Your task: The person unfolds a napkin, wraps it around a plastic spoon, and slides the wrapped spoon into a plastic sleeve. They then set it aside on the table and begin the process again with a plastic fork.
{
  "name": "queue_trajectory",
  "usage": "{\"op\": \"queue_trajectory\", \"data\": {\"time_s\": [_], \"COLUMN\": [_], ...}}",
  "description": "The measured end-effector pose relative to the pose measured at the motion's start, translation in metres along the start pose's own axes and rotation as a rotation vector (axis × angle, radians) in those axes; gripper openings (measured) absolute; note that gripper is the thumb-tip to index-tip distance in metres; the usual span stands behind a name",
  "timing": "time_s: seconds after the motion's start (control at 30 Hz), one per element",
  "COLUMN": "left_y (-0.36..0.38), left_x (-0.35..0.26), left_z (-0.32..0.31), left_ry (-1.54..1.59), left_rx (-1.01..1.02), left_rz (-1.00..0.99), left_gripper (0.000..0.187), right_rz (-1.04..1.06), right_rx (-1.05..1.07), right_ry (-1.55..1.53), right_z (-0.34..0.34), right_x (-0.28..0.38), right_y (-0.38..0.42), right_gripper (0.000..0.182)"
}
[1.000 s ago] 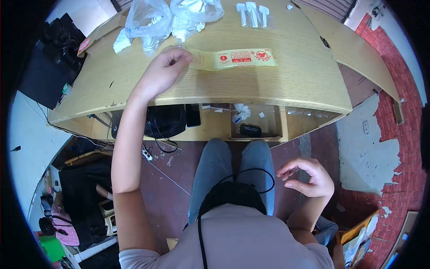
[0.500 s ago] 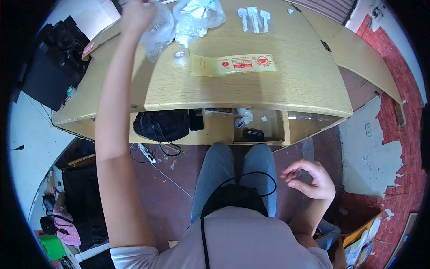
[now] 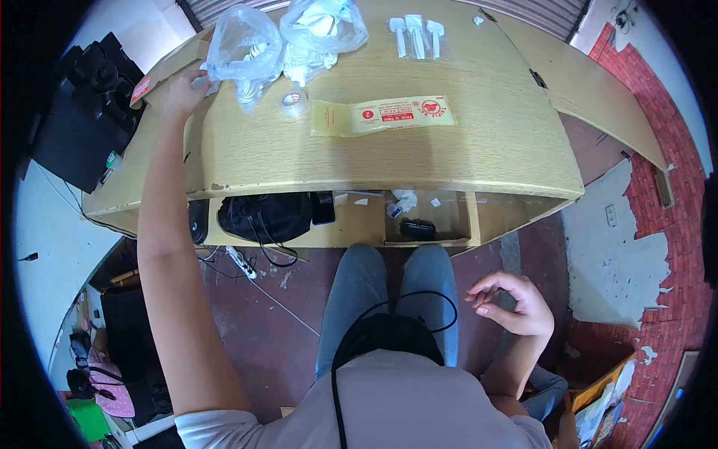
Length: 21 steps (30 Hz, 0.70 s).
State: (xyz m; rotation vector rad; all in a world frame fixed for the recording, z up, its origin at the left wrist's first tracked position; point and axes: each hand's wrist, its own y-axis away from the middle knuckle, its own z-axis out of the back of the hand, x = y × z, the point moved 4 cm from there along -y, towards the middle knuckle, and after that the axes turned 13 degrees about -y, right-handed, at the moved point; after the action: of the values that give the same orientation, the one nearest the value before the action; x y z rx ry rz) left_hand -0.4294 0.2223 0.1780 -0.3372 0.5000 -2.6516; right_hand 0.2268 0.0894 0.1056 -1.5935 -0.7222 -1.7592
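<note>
My left hand [image 3: 185, 91] is stretched out over the left side of the desk. Its fingers are closed around something pale and small that I cannot make out, right beside a clear plastic bag [image 3: 243, 56] with white items inside. A second plastic bag [image 3: 323, 30] with white contents stands next to it. In front of the bags sits a roll of clear tape [image 3: 294, 102]. A yellowish printed wrapper [image 3: 383, 115] lies flat at mid-desk. Over the floor to the right of my legs hangs my right hand [image 3: 516, 303], fingers loosely bent and apart, holding nothing.
Three white spatula-like pieces [image 3: 417, 37] lie in a clear sleeve at the back. A cardboard box [image 3: 176, 67] is beyond my left hand, near black equipment [image 3: 86, 112]. Below the desktop are a black bag [image 3: 265, 217] and an open drawer [image 3: 467, 224].
My left hand has come down and left from above the plastic bags to the desk's left side. The left bag now stands more upright. My right hand stays put.
</note>
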Motion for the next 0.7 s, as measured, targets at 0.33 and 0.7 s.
{"op": "queue_trajectory", "data": {"time_s": [0.33,0.7], "left_y": [0.002,-0.012], "left_x": [-0.024,0.002], "left_z": [0.006,-0.006], "left_ry": [-0.165,0.053], "left_rx": [-0.023,-0.15], "left_rz": [0.282,0.421], "left_gripper": [0.04,0.032], "right_rz": [-0.005,-0.006], "right_rx": [-0.008,-0.022], "right_ry": [-0.019,-0.005], "right_z": [0.001,0.001], "right_x": [-0.003,-0.005], "right_y": [-0.001,0.0], "right_gripper": [0.023,0.024]}}
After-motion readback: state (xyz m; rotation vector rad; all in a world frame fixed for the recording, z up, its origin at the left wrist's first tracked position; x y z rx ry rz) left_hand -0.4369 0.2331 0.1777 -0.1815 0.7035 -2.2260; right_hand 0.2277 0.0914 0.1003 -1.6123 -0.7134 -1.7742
